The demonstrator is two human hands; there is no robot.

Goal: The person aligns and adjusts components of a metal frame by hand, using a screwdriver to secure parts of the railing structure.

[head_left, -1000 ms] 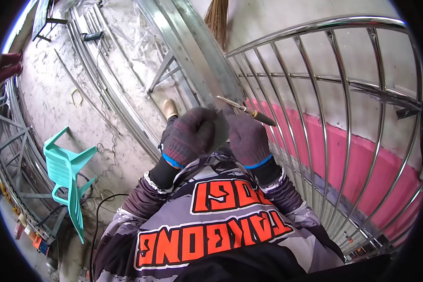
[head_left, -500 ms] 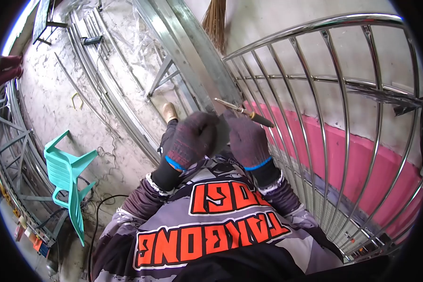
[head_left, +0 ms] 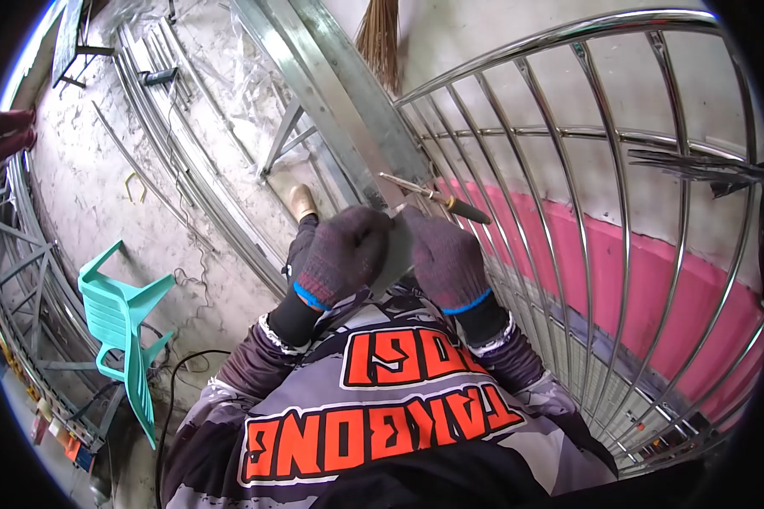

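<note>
My left hand (head_left: 348, 254), in a dark knitted glove with a blue cuff edge, is closed with its fingers curled toward the middle. Close beside it, my right hand (head_left: 452, 261) wears a matching glove and is also closed. A small pale piece (head_left: 396, 209) shows between the fingertips of both hands; I cannot tell what it is. Just beyond my right fingers lies a slim pointed tool (head_left: 437, 197) with a metal front, a yellowish collar and a black handle. It overlaps the end of the metal beam (head_left: 348, 110).
Curved stainless railing (head_left: 598, 93) stands close on the right, before a pink-based wall. Long metal strips (head_left: 157, 144) and cables lie on the floor at left. A turquoise plastic chair (head_left: 115, 314) stands lower left, and a stick broom (head_left: 379, 47) is at the back.
The view has shifted slightly, so the surroundings sit a little further up and left. Both hands stay close together, and the pale piece between their fingertips shows more clearly now.
</note>
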